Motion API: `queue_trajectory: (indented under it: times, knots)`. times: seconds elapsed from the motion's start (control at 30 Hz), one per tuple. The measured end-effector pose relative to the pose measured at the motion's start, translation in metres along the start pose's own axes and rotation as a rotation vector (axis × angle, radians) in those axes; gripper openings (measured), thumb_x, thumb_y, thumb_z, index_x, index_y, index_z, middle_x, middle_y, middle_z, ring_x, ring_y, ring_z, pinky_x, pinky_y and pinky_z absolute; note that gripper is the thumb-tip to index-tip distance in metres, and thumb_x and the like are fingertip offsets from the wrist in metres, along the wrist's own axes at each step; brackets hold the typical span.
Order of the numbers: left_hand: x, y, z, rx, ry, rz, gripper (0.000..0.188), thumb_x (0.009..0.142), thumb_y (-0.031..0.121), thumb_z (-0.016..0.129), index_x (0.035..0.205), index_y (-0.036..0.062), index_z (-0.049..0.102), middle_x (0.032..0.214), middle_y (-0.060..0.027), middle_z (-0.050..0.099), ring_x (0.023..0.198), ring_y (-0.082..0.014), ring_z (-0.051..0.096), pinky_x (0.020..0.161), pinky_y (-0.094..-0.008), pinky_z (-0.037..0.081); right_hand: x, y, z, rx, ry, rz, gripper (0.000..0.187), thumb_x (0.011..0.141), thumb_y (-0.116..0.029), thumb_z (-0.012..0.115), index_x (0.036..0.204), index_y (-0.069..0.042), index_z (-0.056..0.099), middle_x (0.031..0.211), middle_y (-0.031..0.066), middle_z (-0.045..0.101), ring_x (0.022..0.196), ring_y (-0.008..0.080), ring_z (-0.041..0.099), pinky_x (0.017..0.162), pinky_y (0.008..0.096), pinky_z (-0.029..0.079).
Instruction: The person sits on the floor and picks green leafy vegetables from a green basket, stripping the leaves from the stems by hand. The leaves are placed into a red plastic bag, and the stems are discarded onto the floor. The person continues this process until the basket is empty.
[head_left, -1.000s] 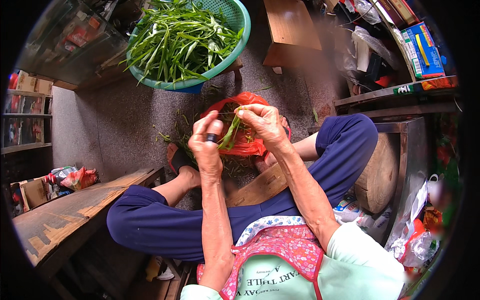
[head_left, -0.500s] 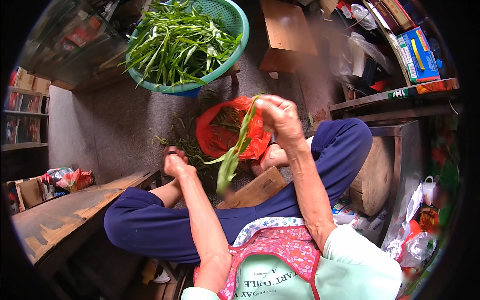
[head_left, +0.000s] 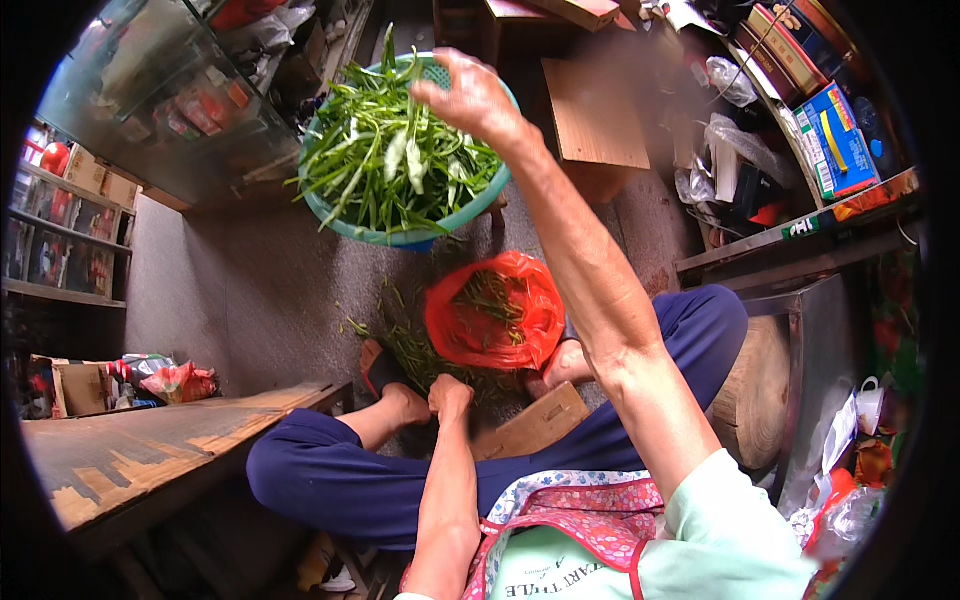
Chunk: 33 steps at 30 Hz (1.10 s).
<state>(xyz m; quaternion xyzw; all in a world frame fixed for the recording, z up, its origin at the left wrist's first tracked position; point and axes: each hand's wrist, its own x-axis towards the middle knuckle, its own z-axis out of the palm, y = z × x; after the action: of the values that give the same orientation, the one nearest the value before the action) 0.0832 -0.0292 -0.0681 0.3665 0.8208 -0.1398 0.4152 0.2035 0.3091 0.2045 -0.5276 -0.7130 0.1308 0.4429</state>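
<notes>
My right hand (head_left: 475, 95) is over a green plastic basket (head_left: 497, 195) heaped with long-leaved greens (head_left: 370, 180). Its thumb and fingers are apart, slightly blurred, and a leafy stem (head_left: 413, 150) hangs just below the thumb onto the heap. My left hand (head_left: 450, 395) is low between my knees, closed, beside my left foot; whatever it may hold is hidden. Between my feet stands an open red plastic bag (head_left: 440, 325) with stem scraps (head_left: 490, 300) inside. More loose green pieces (head_left: 400, 325) lie on the floor left of the bag.
I sit with a small wooden block (head_left: 530, 425) between my legs. A worn wooden bench (head_left: 180, 440) stands at left, a brown wooden stool (head_left: 595, 115) beyond the basket. Cluttered shelves (head_left: 740, 245) line the right; a glass case (head_left: 170, 100) stands far left.
My right hand has gone from above the red bag to the basket with a leafy stem, its fingers now apart. The left hand has drawn back toward me. The view has shifted.
</notes>
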Motion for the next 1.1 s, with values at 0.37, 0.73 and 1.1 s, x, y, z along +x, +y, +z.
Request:
queue_trajectory:
  times: [0.37,0.73,1.1]
  knots:
    - [-0.017,0.010,-0.038,-0.268,0.062,-0.141,0.028,0.071,0.021,0.067,0.093,0.0045,0.075,0.099,-0.0222,0.071,0.096,-0.0380,0.069,0.081,-0.0443,0.054,-0.201,0.103,-0.035,-0.028,0.112,0.472,0.023,0.083,-0.022,0.072,0.087,0.001,0.074,0.069,0.0120,0.069,0.065,0.0129,0.065,0.064,0.0303,0.053]
    - [0.017,0.015,-0.024,-0.962,0.133,-0.043,0.027,0.074,0.006,0.055,0.092,0.0026,0.074,0.085,-0.0141,0.071,0.072,-0.0226,0.069,0.069,-0.0335,0.055,-0.355,0.179,-0.005,-0.129,-0.287,0.948,0.029,0.070,-0.035,0.069,0.088,-0.014,0.077,0.077,0.0179,0.069,0.080,0.0328,0.067,0.079,0.0447,0.051]
    - [0.027,0.027,-0.063,-1.910,-0.875,0.483,0.053,0.087,0.045,0.066,0.118,0.0025,0.060,0.114,-0.0126,0.067,0.105,-0.0289,0.063,0.096,-0.0488,0.050,-0.301,-0.003,-0.041,-0.041,-0.762,-0.247,0.031,0.070,-0.022,0.070,0.097,-0.007,0.065,0.099,0.0126,0.063,0.092,0.0314,0.063,0.082,0.0426,0.050]
